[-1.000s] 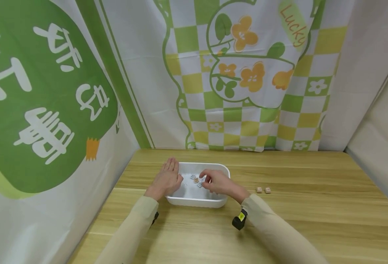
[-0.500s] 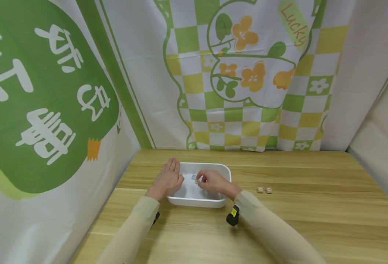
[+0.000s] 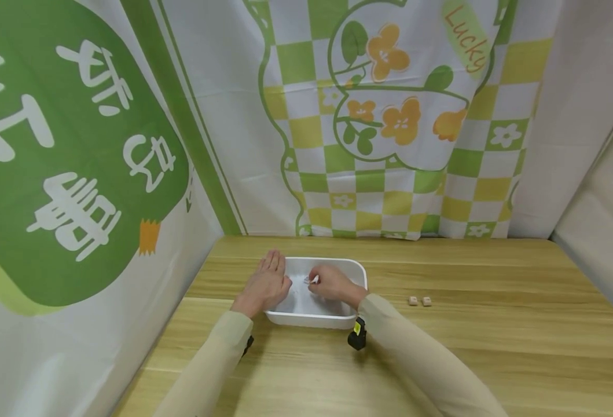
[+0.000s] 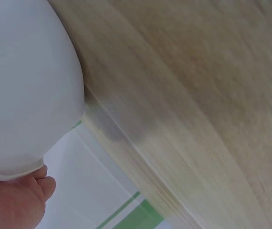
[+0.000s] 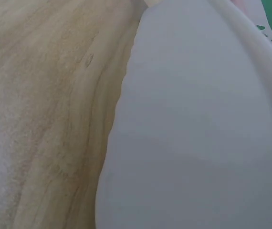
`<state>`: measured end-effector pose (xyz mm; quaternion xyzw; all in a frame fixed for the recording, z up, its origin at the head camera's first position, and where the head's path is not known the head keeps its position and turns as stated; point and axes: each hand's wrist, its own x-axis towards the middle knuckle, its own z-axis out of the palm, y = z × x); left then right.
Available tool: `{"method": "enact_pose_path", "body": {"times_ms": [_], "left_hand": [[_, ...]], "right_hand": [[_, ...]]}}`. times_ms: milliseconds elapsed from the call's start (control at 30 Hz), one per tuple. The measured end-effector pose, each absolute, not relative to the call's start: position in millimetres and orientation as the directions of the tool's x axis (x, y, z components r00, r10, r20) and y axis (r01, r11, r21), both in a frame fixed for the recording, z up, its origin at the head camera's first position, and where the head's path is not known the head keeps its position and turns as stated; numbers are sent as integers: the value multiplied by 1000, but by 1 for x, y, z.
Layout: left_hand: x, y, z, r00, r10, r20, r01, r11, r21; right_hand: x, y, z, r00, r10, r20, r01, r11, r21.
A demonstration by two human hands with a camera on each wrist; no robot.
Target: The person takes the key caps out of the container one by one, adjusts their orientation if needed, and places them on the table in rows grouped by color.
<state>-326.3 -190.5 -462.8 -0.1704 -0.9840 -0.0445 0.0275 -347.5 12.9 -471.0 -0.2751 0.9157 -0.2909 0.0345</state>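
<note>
A white tray sits on the wooden table. My left hand rests over its left rim, fingers straight and thumb on the inner side. In the left wrist view part of that hand shows above the rim of the tray. Inside the tray, my right hand has curled fingers and pinches what looks like a small white keycap. Another pale keycap lies just left of the fingertips. Other pieces there are hidden by the hand. The right wrist view shows only the tray's outer wall and table.
Two peach keycaps, a left one and a right one, lie side by side on the table right of the tray. Behind the table hangs a green and yellow checked cloth. A printed cloth hangs along the left.
My right hand has moved left within the tray, its fingers closing together over the keycaps. The peach keycap seen there earlier is now out of sight. My left hand stays on the rim.
</note>
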Motion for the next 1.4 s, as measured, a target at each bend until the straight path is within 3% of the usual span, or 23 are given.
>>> {"method": "enact_pose_path", "body": {"times_ms": [800,1133,1400], "left_hand": [[-326,-190,-465,-939,334,79,340,938,72],[-327,-190,-465,-939,335,73,341,937,78],[-327,-190,-465,-942,327,71,332,940,74]], "right_hand": [[-350,4,-476,-891,-452,48,-426,795,-432],[-350,6,-475,-904,-420,77,-402,778,-482],[-348,12,-469,-914,-399,69,-360,721,-593]]}}
